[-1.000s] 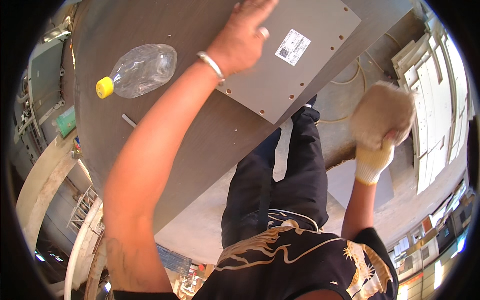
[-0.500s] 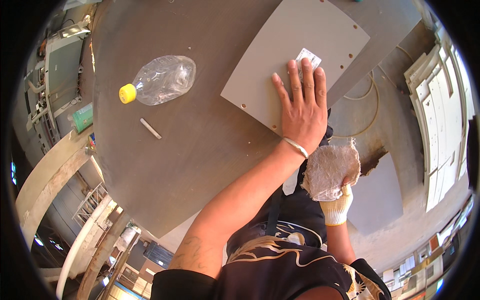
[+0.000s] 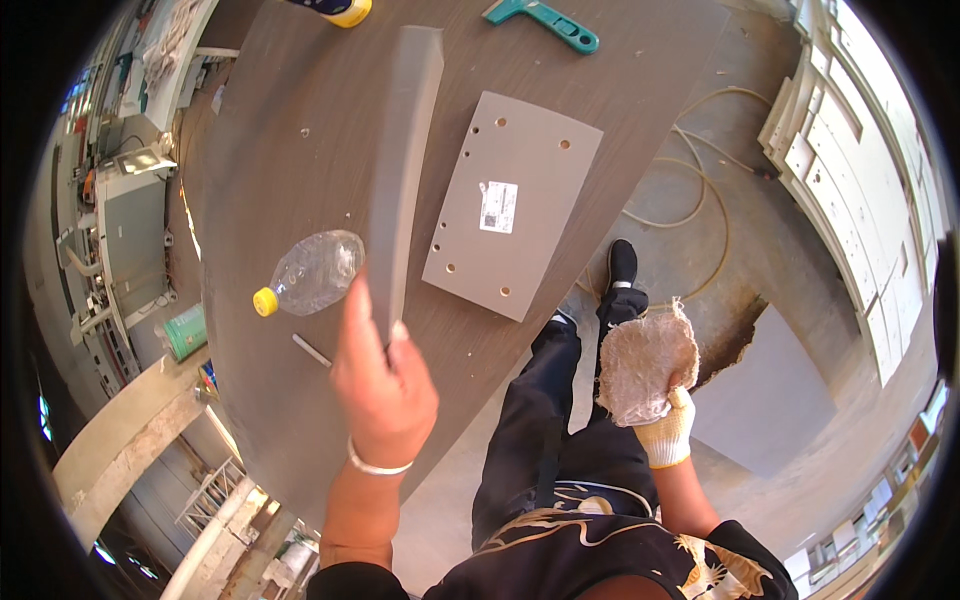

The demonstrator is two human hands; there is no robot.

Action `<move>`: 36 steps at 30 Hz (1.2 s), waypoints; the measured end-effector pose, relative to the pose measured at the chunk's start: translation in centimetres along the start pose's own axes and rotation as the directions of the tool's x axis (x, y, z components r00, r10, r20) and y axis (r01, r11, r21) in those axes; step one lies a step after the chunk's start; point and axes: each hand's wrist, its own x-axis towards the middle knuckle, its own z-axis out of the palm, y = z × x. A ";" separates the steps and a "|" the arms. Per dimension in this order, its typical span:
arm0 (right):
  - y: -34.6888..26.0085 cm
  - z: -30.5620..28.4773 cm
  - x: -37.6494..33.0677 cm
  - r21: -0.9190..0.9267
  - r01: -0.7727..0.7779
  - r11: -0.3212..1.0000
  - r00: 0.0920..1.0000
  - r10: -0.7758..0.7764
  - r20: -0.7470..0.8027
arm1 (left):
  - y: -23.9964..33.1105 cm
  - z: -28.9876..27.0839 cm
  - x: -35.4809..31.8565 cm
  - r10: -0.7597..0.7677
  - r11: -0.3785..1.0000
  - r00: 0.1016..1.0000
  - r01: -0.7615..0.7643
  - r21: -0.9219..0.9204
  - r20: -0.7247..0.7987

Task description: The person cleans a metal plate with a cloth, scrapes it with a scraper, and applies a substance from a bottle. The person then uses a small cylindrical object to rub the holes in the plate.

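Gray panel edge-on over counter, now gripped at near end by left hand, flat on a panel moments ago | gloved right hand clutching fabric pad, so both occupied | labelled panel flat, untouched beyond

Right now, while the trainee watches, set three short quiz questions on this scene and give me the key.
1. What colour is the cap on the bottle? A: blue; B: yellow; C: red.
2. True or false: the right hand is bare.
3. Fill the gap: the left hand grips a grey ____ by its near end.

Key: 1. B. 2. False: it wears a glove and holds a cloth. 3. Panel.
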 end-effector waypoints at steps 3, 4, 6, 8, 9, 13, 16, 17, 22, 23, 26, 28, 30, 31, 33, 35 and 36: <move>-0.4 0.1 0.4 0.021 0.035 0.999 0.999 -0.035 0.006 | 0.1 -1.0 0.3 -0.254 0.888 0.966 0.250 -0.386 0.040; -0.5 0.1 0.5 0.037 0.055 0.998 0.998 -0.056 0.027 | -0.2 -0.5 0.6 -0.297 0.838 0.949 0.314 -0.446 0.109; -0.6 0.2 0.6 0.080 0.046 0.996 0.999 -0.047 0.018 | -2.3 1.5 1.9 -0.324 0.744 0.929 0.368 -0.558 0.180; -0.8 0.4 0.6 0.114 0.051 0.992 0.998 -0.053 0.016 | -5.2 4.1 2.8 -0.373 0.594 0.852 0.523 -0.611 0.367; -0.9 0.5 0.5 0.123 0.057 0.991 0.998 -0.058 0.008 | -6.6 6.1 3.2 -0.349 0.495 0.849 0.526 -0.692 0.396; -1.5 1.2 0.7 0.115 0.058 0.992 0.998 -0.057 -0.014 | -10.9 10.0 3.5 -0.334 0.572 0.851 0.525 -0.630 0.406; -1.9 1.4 1.2 0.082 0.104 0.991 0.988 -0.112 0.107 | -11.4 11.4 3.0 -0.211 0.940 0.965 0.244 -0.238 0.156; -2.0 1.5 1.5 0.065 0.096 0.993 0.991 -0.102 0.090 | -11.0 11.8 2.9 -0.101 0.983 0.994 0.108 -0.150 0.051; -2.9 4.7 2.3 -0.013 0.128 0.992 0.986 -0.126 0.106 | -8.4 12.8 0.6 -0.019 0.997 0.989 0.029 0.072 -0.147; -2.9 6.1 2.5 -0.130 0.204 0.970 0.960 -0.173 0.221 | -7.6 13.2 0.0 -0.001 0.995 0.992 0.013 0.096 -0.124; -1.9 11.9 3.2 -0.595 0.510 0.621 0.832 -0.180 0.525 | -5.4 14.8 -1.6 -0.025 0.994 0.996 0.034 0.103 -0.083; -0.3 16.1 4.4 -0.704 0.678 -0.213 0.691 -0.143 0.709 | -4.5 15.6 -2.0 -0.051 0.991 0.998 0.056 0.119 -0.045; 2.7 19.5 6.6 -0.261 0.687 -0.678 0.405 0.060 0.912 | -4.2 16.0 -2.2 -0.069 0.985 0.998 0.067 0.160 0.010; 3.9 20.6 7.6 -0.196 0.692 -0.695 0.409 0.154 0.900 | -4.2 16.1 -2.2 -0.033 0.991 0.999 0.035 0.132 -0.015; 4.4 22.4 9.5 -0.151 0.668 -0.728 0.409 0.191 0.893 | -4.4 16.0 -2.1 -0.034 0.985 0.996 0.020 0.170 0.079; 2.8 24.6 12.1 -0.193 0.593 -0.782 0.368 0.049 0.928 | -4.6 15.8 -2.1 -0.034 0.992 0.990 0.016 0.129 0.138; 1.7 26.2 13.6 -0.162 0.479 -0.863 0.315 -0.004 0.949 | -4.7 15.7 -2.1 -0.037 0.994 0.985 0.020 0.103 0.167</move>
